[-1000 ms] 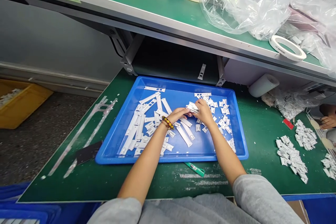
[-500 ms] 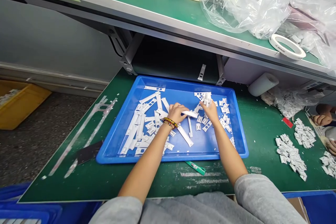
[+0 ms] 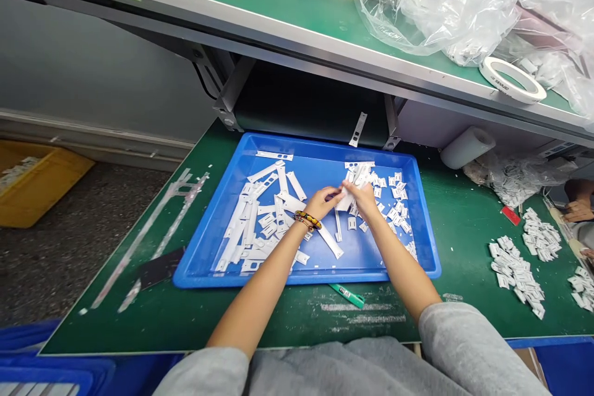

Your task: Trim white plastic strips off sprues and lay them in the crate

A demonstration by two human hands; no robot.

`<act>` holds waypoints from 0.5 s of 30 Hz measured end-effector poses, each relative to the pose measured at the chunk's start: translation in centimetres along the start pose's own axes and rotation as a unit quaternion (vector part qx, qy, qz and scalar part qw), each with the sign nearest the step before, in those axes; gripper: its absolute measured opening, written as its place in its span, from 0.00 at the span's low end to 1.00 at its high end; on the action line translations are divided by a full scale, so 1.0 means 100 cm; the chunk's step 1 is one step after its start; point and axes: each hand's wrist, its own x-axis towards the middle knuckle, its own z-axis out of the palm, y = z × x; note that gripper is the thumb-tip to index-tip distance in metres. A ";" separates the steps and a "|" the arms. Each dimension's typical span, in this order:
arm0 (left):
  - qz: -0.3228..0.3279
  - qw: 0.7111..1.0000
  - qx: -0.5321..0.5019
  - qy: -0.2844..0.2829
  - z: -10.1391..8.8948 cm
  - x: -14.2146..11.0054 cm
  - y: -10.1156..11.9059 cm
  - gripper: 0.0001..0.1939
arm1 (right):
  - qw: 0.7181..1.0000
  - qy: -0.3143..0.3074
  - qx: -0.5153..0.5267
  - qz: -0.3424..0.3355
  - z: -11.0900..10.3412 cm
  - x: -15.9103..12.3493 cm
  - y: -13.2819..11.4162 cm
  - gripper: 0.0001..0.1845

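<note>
A bundle of white strips [image 3: 358, 174], thin, smooth and flat, is held in the closed fingers of the right hand [image 3: 365, 201] above a blue tray [image 3: 211, 279] with a raised, rounded rim. The bundle's near-left side is met by the curled fingers of the left hand [image 3: 320, 203]; whether anything is pinched there cannot be told. To the left, long slotted strips [image 3: 241, 223] are heaped loosely; to the right, small squarish pieces [image 3: 398, 215] are scattered. Part of the near rim is hidden by the forearms. A green pen-like tool [image 3: 349, 296] is partly covered by the tray (only one end is seen clearly). Beyond, a single strip [image 3: 357, 130] is seen on a matt black belt [image 3: 306, 102], beneath a metal-edged shelf [image 3: 297, 12] strewn with crumpled clear plastic [image 3: 431, 3].
</note>
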 end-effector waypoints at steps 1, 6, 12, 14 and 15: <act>-0.012 1.000 0.013 0.015 -0.001 -0.001 -0.002 0.15 | 0.999 0.045 0.005 -0.016 -0.002 0.002 -0.002 0.21; -0.097 0.994 0.044 0.024 0.002 -0.005 -0.015 0.17 | 0.989 0.144 -0.021 -0.023 -0.020 0.010 -0.009 0.24; -0.148 0.987 -0.054 0.008 -0.004 0.008 -0.022 0.08 | 0.980 0.095 -0.169 -0.037 -0.024 0.005 -0.014 0.17; -0.144 0.984 -0.100 0.015 -0.014 0.011 -0.022 0.05 | 0.980 0.049 -0.183 -0.055 -0.019 0.000 -0.020 0.14; -0.138 0.983 -0.118 0.017 -0.017 0.011 -0.021 0.05 | 0.980 0.013 -0.183 -0.072 -0.015 -0.003 -0.023 0.14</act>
